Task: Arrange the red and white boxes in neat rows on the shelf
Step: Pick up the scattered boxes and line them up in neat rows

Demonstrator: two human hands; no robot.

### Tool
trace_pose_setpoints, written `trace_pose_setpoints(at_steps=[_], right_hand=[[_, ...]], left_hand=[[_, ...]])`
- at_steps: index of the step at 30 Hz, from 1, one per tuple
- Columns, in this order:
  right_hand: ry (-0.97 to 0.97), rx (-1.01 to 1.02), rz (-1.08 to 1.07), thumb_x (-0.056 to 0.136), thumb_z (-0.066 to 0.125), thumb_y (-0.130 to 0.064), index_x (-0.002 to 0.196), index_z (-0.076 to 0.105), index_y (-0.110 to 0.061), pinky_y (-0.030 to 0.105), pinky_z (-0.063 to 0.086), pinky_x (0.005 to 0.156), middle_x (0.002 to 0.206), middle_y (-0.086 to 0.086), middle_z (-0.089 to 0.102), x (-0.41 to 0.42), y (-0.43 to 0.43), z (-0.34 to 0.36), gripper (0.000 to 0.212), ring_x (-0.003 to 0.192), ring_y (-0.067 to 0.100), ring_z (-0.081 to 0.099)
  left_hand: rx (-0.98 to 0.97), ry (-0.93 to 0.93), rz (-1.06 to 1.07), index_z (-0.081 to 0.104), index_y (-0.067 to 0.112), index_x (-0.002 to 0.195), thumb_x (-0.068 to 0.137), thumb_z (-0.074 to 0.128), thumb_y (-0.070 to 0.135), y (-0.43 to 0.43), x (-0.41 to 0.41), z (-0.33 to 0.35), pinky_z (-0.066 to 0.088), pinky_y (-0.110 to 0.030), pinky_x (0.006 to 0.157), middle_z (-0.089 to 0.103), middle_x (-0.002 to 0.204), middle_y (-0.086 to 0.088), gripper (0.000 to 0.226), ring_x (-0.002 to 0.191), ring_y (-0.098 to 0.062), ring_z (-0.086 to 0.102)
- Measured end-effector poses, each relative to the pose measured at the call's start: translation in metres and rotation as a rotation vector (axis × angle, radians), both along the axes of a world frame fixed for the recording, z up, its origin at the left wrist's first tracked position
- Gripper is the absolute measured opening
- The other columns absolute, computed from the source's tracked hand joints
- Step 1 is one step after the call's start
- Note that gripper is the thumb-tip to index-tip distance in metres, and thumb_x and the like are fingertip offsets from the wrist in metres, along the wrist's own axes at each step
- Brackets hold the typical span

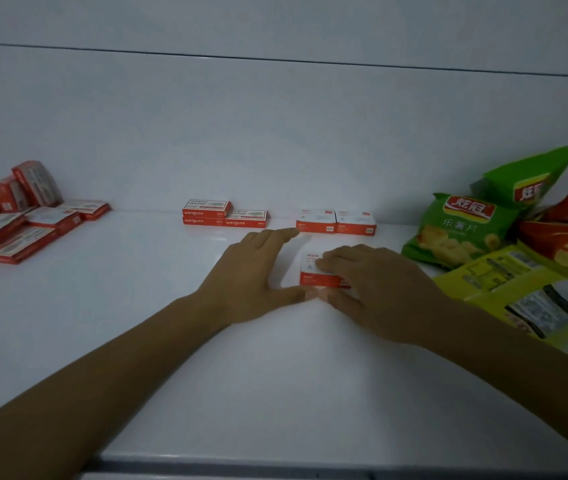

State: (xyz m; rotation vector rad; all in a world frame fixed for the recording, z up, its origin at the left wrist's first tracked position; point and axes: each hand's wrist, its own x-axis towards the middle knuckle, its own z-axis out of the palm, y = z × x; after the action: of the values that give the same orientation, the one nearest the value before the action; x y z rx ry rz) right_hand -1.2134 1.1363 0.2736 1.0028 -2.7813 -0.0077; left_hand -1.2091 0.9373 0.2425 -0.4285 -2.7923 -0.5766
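Right hand [376, 282]: fingers are curling over the top of the box [313, 271], thumb pressing its front; gripping it
Left hand [251, 271]: fingers are lying straight and spread, holding nothing; thumb is reaching toward the box's front corner
Box: sitting on the shelf [241, 375] under the right fingers
Back pair [336, 221]: standing side by side just beyond the left fingertips
Snack bags [462, 230]: lying right of the right fingers

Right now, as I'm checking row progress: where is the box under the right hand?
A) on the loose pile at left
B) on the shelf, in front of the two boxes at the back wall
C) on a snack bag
B: the box under the right hand lies on the shelf before the two back-wall boxes.
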Motion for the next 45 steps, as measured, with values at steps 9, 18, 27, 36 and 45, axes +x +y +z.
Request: trace_pose_setpoints(at_steps=[9,18,27,36,45], right_hand=[[-0.137,-0.070,-0.085,0.097,0.030,-0.046,0.147,0.020,-0.027,0.031,0.019,0.112,0.155,-0.008,0.017,-0.048,-0.015,-0.009,0.054,0.142,0.010,0.015],[-0.105,-0.096,-0.087,0.095,0.027,-0.052,0.147,0.016,-0.026,0.038,0.011,0.117,0.156,-0.007,0.013,-0.062,-0.019,-0.025,0.059,0.143,0.010,0.008],[-0.070,-0.122,-0.108,0.092,0.029,-0.057,0.146,0.021,-0.026,0.042,0.013,0.116,0.155,-0.006,0.019,-0.065,-0.023,-0.029,0.063,0.142,0.013,0.015],[0.056,-0.355,0.065,0.083,0.057,-0.052,0.141,0.035,-0.023,0.036,0.028,0.108,0.149,-0.001,0.035,-0.052,-0.023,0.023,0.069,0.134,0.017,0.036],[0.056,-0.406,0.155,0.086,0.050,-0.054,0.144,0.023,-0.033,0.033,0.018,0.113,0.153,-0.012,0.023,-0.016,-0.105,0.064,0.067,0.139,0.009,0.022]], left_hand=[[0.037,-0.045,-0.027,0.029,0.033,0.142,0.081,0.056,0.060,-0.021,-0.009,-0.002,0.034,-0.023,0.096,0.037,0.143,0.015,0.072,0.127,-0.004,0.034],[0.052,-0.038,-0.075,0.034,0.030,0.140,0.082,0.052,0.058,-0.022,-0.012,-0.005,0.033,-0.022,0.098,0.042,0.139,0.013,0.067,0.125,-0.004,0.036],[0.006,-0.041,-0.055,0.033,0.029,0.141,0.080,0.043,0.064,-0.017,-0.012,0.000,0.034,-0.028,0.102,0.039,0.144,0.011,0.071,0.129,-0.008,0.035],[-0.139,0.238,0.006,0.028,0.019,0.145,0.082,0.043,0.064,-0.024,-0.006,0.022,0.027,-0.040,0.112,0.027,0.153,0.001,0.078,0.139,-0.019,0.028],[-0.468,0.493,0.166,0.023,0.017,0.147,0.090,0.045,0.053,-0.108,0.039,0.084,0.015,-0.038,0.113,0.022,0.155,-0.002,0.072,0.142,-0.021,0.020]])
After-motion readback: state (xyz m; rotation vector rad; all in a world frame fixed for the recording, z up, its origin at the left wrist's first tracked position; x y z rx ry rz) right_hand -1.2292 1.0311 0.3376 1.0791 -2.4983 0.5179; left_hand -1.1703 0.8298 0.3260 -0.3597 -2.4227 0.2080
